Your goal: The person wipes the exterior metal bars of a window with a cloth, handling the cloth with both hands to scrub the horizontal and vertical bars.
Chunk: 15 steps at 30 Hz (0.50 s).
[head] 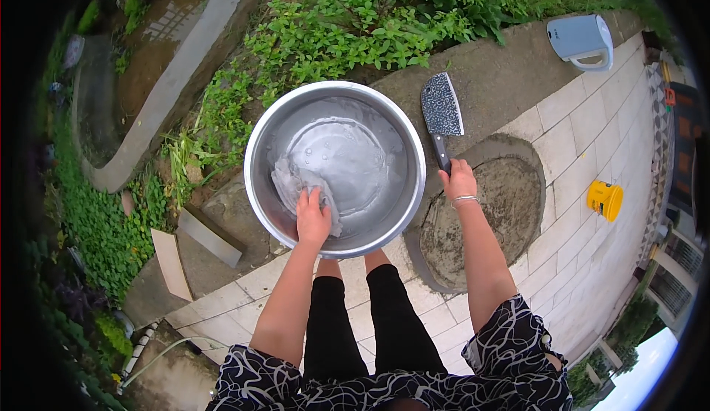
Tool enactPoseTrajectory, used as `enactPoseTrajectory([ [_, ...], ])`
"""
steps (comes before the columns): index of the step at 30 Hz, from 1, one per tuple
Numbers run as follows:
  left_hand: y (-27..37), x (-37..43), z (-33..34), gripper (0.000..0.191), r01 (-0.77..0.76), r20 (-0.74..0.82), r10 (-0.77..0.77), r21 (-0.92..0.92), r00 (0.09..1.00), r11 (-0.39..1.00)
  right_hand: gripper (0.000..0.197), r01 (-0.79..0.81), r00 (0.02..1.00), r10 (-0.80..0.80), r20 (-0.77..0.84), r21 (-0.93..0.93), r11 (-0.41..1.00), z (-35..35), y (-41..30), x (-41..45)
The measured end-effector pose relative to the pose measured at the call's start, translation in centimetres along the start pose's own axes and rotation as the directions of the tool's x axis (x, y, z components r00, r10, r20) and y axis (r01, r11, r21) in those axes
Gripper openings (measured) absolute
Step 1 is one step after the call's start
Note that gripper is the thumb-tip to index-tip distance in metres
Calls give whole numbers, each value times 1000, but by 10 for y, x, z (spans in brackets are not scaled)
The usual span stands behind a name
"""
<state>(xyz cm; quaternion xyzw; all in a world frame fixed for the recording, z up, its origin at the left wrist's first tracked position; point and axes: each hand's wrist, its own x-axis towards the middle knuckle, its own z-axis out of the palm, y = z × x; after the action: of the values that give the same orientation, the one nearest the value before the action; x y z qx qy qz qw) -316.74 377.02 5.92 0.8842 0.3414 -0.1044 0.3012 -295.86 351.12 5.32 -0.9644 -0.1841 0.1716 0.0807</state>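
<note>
A wide stainless steel basin (413, 133) with water in it is before me. My left hand (314, 218) is inside it at the near left, gripping a wet, pale cloth (299, 183) that spreads against the basin wall. To the basin's right, a cleaver (442, 104) with a dark, white-speckled blade points away from me. My right hand (459, 179) has its thumb and fingers on the lower end of the black riveted handle. Whether the blade touches the concrete beneath cannot be made out.
Leafy green plants (366, 22) grow beyond the basin. A round concrete patch (482, 222) is set in the pale paving. A blue-grey pitcher (582, 39) and a yellow bucket (605, 200) are to the right. Two flat boards (171, 264) lie at left, near a curved concrete kerb (166, 78).
</note>
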Motion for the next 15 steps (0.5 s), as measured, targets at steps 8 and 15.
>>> enactPoseTrajectory([
  [8,-2,6,-3,44,8,-256,-18,-38,967,999,23,-275,900,260,-348,8,962,-11,-9,9],
  [15,-13,16,13,50,321,51,-373,-625,927,712,42,159,899,-309,310,426,891,-3,-172,-55],
])
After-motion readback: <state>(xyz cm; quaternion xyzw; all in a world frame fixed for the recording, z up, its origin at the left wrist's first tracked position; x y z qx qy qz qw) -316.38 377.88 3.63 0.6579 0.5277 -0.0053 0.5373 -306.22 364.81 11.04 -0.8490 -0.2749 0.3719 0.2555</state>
